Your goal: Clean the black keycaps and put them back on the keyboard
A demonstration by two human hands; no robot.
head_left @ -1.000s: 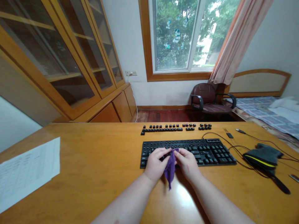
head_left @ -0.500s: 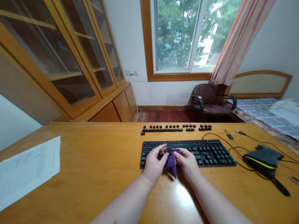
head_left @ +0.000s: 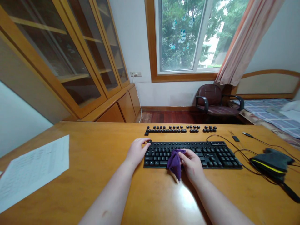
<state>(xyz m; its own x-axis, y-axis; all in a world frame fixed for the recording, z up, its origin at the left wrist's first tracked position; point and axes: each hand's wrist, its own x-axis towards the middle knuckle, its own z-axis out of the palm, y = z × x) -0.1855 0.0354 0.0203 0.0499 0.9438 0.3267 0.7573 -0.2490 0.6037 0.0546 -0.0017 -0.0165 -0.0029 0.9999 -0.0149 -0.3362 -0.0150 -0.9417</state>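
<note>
My left hand [head_left: 136,152] is at the upper left corner of the black keyboard [head_left: 220,156], thumb and fingers closed around a small black keycap [head_left: 150,142] there. Whether that keycap is seated or held just above the board I cannot tell. Over the middle of the keyboard's front edge, my right hand [head_left: 192,164] pinches a crumpled purple cloth [head_left: 174,164], which hangs down past the edge. The cloth and right hand hide some of the lower keys. Behind the keyboard, loose black keycaps [head_left: 164,131] lie in rows; the keyboard's top rows show bare key stems.
Papers [head_left: 47,168] lie on the desk [head_left: 93,156] at the left. Right of the keyboard are cables [head_left: 246,159], a dark grey pouch-like item [head_left: 269,162] with a yellow stripe and black handle, and a small black piece [head_left: 235,138]. A chair [head_left: 212,100] stands beyond the desk.
My left hand has moved away from the cloth, left and forward to the keyboard's upper left corner. The right hand still holds the cloth in about the same place. The view has shifted slightly.
</note>
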